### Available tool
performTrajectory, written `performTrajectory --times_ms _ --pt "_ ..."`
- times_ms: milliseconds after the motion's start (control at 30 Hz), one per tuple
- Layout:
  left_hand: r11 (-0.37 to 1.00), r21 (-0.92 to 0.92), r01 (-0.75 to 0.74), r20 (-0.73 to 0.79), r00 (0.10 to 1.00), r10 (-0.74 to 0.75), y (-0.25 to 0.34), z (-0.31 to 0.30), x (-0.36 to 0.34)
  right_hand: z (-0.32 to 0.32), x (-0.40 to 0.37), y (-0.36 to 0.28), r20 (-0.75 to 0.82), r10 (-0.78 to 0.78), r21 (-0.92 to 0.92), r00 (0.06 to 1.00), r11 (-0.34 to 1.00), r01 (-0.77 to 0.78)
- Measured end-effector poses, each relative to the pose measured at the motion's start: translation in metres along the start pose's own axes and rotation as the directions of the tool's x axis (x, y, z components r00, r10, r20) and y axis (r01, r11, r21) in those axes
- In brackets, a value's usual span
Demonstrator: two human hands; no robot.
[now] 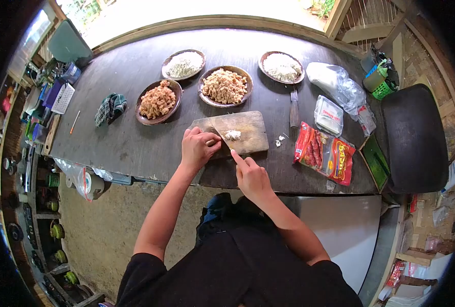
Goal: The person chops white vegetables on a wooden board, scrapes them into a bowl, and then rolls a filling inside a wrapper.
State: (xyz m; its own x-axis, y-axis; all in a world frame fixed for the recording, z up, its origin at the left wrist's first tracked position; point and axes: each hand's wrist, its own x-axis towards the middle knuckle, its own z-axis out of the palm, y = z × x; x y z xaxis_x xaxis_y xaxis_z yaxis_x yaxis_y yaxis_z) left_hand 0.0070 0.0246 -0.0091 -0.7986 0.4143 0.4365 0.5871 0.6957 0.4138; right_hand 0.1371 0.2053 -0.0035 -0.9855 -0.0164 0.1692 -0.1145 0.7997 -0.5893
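Observation:
My right hand (253,177) is closed round the handle of a knife (224,138), index finger stretched along it. The blade points up and left across a wooden cutting board (253,123). My left hand (199,148) is at the board's left edge, fingers curled together beside the blade; whatever they hold, if anything, is hidden. A small heap of chopped white food (232,134) sits on the board, just right of the blade. A few white scraps (279,140) lie on the table to the right of the board.
Behind the board stand bowls of brown crumbly food (224,86) and plates of white shreds (282,67). To the right are a wooden-handled tool (294,110), a red sausage packet (324,153) and plastic bags (335,84). A checked cloth (111,109) lies left, a black chair (414,138) far right.

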Motion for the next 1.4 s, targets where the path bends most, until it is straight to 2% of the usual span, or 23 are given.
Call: performTrajectory --times_ms 233,367,533,633,800,900,1067,1167,1400 --pt "1.0 -0.002 0.013 0.012 1.0 -0.013 -0.001 -0.001 -0.001 -0.009 -0.009 0.003 -0.01 -0.043 0.062 0.999 0.997 0.043" --pt "1.0 0.01 -0.003 0.003 1.0 0.003 -0.002 0.001 -0.001 -0.005 -0.01 -0.001 -0.011 -0.004 0.085 1.0 0.996 0.005" --pt "1.0 -0.017 -0.004 -0.011 1.0 0.004 0.0 0.0 0.0 0.004 -0.004 0.004 -0.005 -0.023 0.038 1.0 0.999 0.023" --pt "1.0 0.031 -0.005 -0.01 1.0 0.006 0.001 -0.002 -0.001 0.005 0.001 0.007 -0.019 -0.04 0.008 0.999 0.999 0.04" --pt "0.994 0.036 -0.106 -0.018 0.994 0.107 0.001 -0.005 0.0 -0.004 -0.004 0.002 -0.041 -0.009 0.04 0.999 0.999 0.011" --pt "0.993 0.017 -0.119 0.007 0.993 0.119 0.002 -0.006 0.001 -0.008 -0.009 0.0 -0.032 -0.011 0.058 0.999 0.998 0.013" --pt "0.995 -0.016 -0.095 -0.006 0.995 0.095 -0.004 -0.001 0.0 -0.004 -0.01 -0.002 0.0 -0.009 0.076 1.0 0.997 0.009" --pt "0.996 -0.038 -0.08 -0.007 0.997 0.08 -0.004 0.0 -0.001 0.002 -0.005 0.004 0.013 -0.018 0.023 1.0 1.0 0.018" --pt "1.0 0.008 -0.014 0.03 0.999 0.014 -0.003 -0.003 0.0 -0.007 0.0 0.001 -0.041 -0.008 0.074 0.999 0.997 0.011"
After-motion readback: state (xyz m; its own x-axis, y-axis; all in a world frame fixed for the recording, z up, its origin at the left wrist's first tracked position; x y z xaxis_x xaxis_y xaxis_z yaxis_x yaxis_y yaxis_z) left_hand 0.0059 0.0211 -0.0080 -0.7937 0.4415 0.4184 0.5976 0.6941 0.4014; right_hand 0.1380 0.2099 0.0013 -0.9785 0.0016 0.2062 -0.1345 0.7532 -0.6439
